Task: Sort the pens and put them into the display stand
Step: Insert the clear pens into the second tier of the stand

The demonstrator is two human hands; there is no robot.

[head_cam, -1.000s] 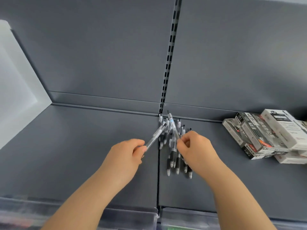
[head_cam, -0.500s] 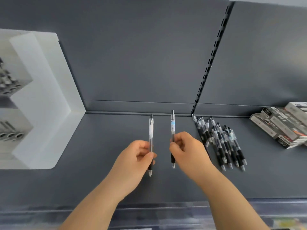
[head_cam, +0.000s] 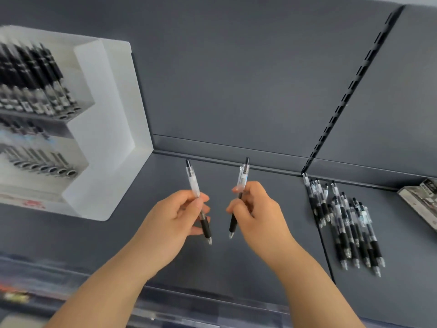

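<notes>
Now the left hand [head_cam: 175,216] pinches one clear black-gripped pen [head_cam: 192,183], the right hand [head_cam: 257,214] a second pen [head_cam: 243,176], both upright, and the white tiered display stand [head_cam: 111,129] sits left, nearer the left hand.

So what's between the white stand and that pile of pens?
In the head view, only the left hand gripping the left pen and the right hand gripping the right pen; the shelf beneath is bare.
</notes>
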